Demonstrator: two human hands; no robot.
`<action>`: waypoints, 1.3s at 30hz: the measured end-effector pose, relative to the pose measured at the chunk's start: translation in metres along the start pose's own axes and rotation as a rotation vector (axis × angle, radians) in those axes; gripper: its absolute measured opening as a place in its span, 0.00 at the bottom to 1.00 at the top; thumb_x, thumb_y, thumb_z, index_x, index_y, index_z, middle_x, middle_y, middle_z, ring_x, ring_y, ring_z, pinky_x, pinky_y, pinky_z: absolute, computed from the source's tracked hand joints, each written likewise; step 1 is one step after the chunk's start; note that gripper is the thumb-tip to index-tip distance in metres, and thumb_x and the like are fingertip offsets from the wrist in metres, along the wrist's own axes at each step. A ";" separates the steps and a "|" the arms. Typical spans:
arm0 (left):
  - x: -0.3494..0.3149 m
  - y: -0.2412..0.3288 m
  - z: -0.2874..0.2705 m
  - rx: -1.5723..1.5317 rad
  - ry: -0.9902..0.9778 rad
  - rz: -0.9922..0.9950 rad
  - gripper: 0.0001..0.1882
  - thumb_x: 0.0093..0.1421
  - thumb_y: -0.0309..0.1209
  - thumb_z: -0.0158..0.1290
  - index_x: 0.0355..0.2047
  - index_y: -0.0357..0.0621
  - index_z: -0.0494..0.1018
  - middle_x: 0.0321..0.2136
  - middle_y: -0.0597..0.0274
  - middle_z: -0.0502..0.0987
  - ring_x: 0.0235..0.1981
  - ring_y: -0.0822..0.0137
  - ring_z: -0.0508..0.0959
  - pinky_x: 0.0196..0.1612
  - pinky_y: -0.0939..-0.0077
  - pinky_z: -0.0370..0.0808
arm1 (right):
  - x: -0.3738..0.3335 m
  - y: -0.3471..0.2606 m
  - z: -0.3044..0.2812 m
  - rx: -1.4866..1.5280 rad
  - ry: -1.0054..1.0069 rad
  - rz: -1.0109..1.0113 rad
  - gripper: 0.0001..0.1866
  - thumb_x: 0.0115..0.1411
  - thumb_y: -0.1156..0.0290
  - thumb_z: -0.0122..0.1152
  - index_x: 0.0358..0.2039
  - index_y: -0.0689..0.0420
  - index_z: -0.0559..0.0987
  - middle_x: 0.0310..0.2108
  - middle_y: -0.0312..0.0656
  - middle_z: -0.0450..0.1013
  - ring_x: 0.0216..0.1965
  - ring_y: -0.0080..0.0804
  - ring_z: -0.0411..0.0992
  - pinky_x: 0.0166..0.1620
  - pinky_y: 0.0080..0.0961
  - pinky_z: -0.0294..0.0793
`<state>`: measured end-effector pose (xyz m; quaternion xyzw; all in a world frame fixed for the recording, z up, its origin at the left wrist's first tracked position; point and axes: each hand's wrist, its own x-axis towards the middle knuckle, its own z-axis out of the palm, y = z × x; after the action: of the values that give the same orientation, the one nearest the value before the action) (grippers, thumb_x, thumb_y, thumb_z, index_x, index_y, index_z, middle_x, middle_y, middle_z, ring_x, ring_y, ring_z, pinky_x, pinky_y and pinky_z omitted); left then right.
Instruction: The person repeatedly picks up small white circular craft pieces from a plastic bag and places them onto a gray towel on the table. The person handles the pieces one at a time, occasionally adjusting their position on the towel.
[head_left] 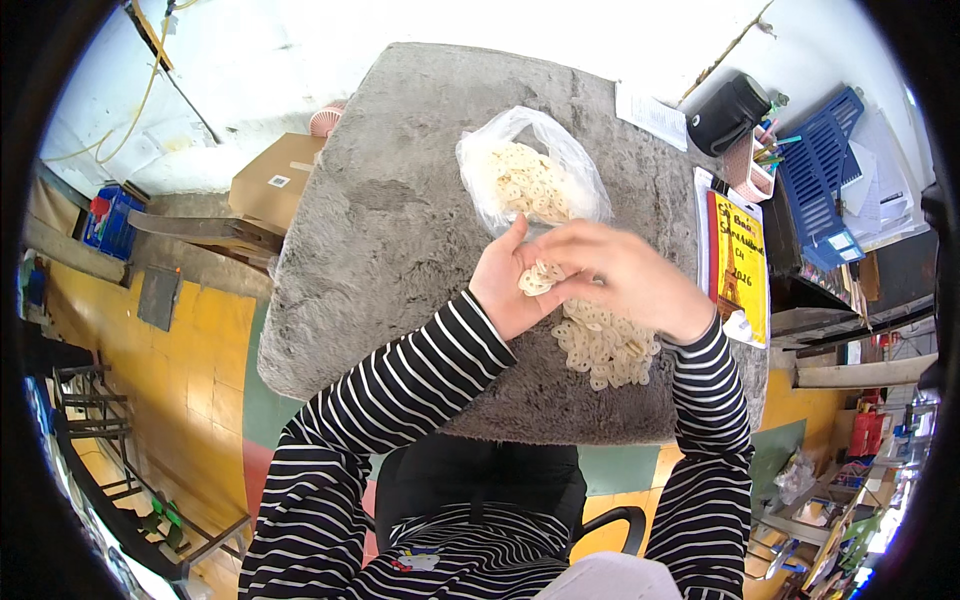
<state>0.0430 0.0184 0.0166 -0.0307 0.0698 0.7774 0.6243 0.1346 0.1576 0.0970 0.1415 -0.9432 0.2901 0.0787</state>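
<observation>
My left hand [505, 285], palm up and cupped, holds a small stack of flat cream pieces with holes [541, 278]. Over it reaches my right hand [625, 272], its thumb against the stack; its fingers are blurred, and whether they grip a piece is unclear. Just beyond both hands lies an open clear plastic bag [585, 178] with many more such pieces [525, 180] in it. A loose heap of the same pieces [605, 345] rests on the grey plush table cover [400, 200], below my right hand.
At the right edge lie a yellow packet [738, 255] and a pink pen basket [748, 168]. Behind them stand a black cylindrical container [728, 112] and blue plastic racks [815, 180]. A paper sheet [650, 115] lies at the far edge. Left of the table is a cardboard box [275, 180].
</observation>
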 end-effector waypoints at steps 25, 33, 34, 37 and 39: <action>0.002 0.000 -0.009 -0.033 -0.152 -0.087 0.43 0.73 0.58 0.18 0.67 0.27 0.51 0.67 0.38 0.58 0.64 0.51 0.66 0.68 0.59 0.64 | -0.008 0.007 0.014 0.035 -0.072 -0.091 0.16 0.55 0.80 0.61 0.46 0.58 0.79 0.49 0.42 0.73 0.43 0.40 0.76 0.47 0.32 0.77; 0.020 0.003 -0.037 -0.192 -0.692 -0.134 0.42 0.73 0.57 0.20 0.65 0.25 0.53 0.62 0.38 0.64 0.63 0.54 0.67 0.67 0.58 0.63 | -0.005 0.009 0.009 0.078 -0.005 0.047 0.08 0.59 0.78 0.57 0.40 0.62 0.78 0.40 0.45 0.73 0.38 0.44 0.76 0.43 0.34 0.77; 0.019 0.004 -0.035 -0.189 -0.673 -0.120 0.42 0.73 0.56 0.20 0.65 0.24 0.54 0.62 0.38 0.65 0.64 0.54 0.66 0.68 0.58 0.63 | -0.003 0.011 0.007 0.058 -0.003 0.063 0.08 0.59 0.79 0.58 0.40 0.63 0.78 0.40 0.46 0.74 0.38 0.43 0.77 0.42 0.33 0.77; 0.010 0.002 -0.020 0.014 -0.126 -0.011 0.41 0.74 0.55 0.21 0.64 0.24 0.54 0.61 0.38 0.65 0.64 0.52 0.65 0.70 0.58 0.60 | 0.013 0.023 -0.001 -0.052 0.139 0.042 0.08 0.59 0.79 0.58 0.40 0.64 0.78 0.40 0.47 0.75 0.35 0.43 0.77 0.39 0.31 0.77; 0.006 0.001 -0.007 0.081 0.098 0.014 0.41 0.74 0.55 0.21 0.64 0.23 0.55 0.61 0.39 0.65 0.65 0.51 0.65 0.71 0.57 0.58 | 0.028 0.032 -0.006 -0.100 0.248 0.030 0.10 0.60 0.79 0.58 0.42 0.63 0.78 0.40 0.47 0.75 0.34 0.44 0.77 0.38 0.32 0.77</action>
<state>0.0404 0.0229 0.0094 -0.0430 0.1322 0.7759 0.6154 0.0986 0.1800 0.0920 0.0862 -0.9416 0.2590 0.1974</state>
